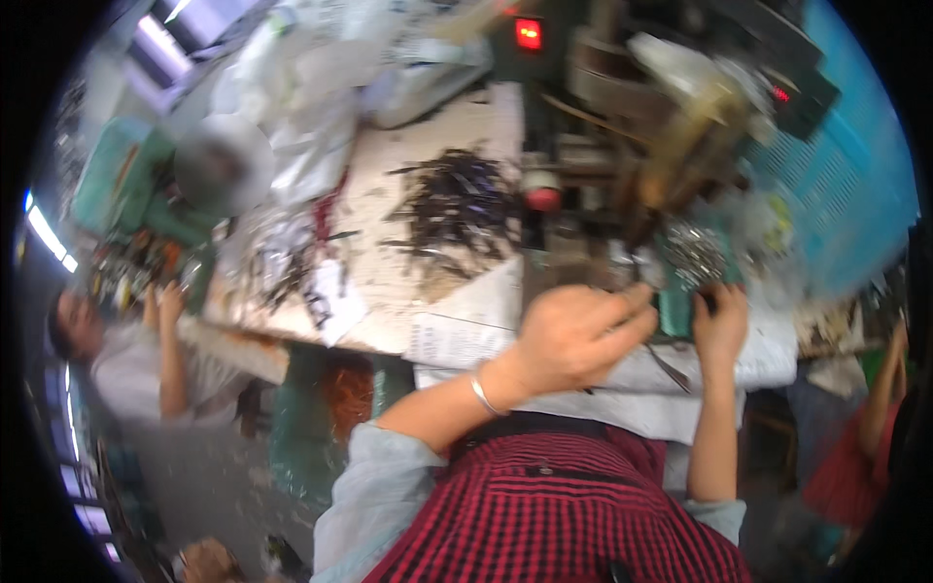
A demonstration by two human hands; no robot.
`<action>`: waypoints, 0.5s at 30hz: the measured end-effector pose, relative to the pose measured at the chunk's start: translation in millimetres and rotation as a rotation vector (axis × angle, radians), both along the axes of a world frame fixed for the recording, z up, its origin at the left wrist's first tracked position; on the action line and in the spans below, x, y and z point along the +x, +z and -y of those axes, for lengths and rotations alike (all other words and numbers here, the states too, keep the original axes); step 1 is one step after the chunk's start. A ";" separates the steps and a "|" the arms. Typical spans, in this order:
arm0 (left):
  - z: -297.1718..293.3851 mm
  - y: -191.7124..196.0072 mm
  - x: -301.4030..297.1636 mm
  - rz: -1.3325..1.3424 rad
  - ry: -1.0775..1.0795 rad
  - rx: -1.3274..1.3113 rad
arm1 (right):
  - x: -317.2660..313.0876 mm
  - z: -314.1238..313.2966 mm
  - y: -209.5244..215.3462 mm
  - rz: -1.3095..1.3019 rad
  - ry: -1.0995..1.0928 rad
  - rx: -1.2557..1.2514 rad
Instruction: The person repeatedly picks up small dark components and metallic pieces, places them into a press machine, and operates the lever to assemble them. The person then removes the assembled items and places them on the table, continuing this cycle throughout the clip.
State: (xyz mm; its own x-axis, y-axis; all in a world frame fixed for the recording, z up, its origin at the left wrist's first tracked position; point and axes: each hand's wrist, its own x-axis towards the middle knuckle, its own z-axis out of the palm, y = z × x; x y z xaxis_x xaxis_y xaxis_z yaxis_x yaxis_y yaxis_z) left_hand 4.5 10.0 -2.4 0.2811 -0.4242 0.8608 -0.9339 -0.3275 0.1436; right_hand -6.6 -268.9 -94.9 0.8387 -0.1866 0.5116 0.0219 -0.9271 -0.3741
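The left hand [573, 335] and right hand [721, 325] are both gripping a small green tray [677, 309] at the near edge of the workbench [389, 291], fingers curled around its sides. Farther back, a heap of dark metal pieces [457, 199] is lying on the bench, and a machine [680, 126] is standing behind the tray.

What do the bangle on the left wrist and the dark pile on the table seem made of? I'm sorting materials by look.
The bangle looks like polished metal: thin, silvery, with a bright glint. The dark pile looks like thin metal pieces, blackish with faint sheen, though blur leaves it open. The table under it appears pale, matte and worn, possibly wood or board.
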 end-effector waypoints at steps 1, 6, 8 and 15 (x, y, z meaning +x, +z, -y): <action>-1.5 -2.2 -9.8 -0.072 0.009 -0.087 | 0.4 0.6 -3.1 -0.009 -0.019 -0.033; -92.1 8.4 -27.1 -0.053 0.437 -0.159 | -12.9 47.9 -45.3 -0.009 -0.021 0.222; -127.6 21.2 -7.3 -0.127 0.538 -0.217 | -11.5 44.1 -31.0 0.029 0.040 0.326; -206.0 -115.5 74.9 -0.333 0.927 0.448 | 26.7 -2.1 5.3 0.033 0.175 0.377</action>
